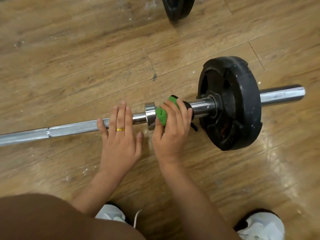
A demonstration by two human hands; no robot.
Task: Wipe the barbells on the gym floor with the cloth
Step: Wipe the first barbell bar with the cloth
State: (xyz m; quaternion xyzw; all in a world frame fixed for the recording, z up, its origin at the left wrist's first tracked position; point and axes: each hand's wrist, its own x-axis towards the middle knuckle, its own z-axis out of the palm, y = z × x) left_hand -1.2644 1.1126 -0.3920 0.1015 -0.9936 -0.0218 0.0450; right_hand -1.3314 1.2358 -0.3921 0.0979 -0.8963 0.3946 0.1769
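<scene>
A chrome barbell (69,129) lies across the wooden floor, its black weight plate (232,103) at the right end. My left hand (121,134) rests flat on the shaft with straight fingers, just left of the steel collar (149,116). My right hand (173,125) grips a green and black cloth (161,115), wrapped over the sleeve between the collar and the plate. Most of the cloth is hidden under my fingers.
A second black weight plate (178,8) stands at the top edge of the view. My white shoes (263,226) and brown-clad knee (52,220) fill the bottom. Scuffed wooden floor (86,66) stretches beyond the bar.
</scene>
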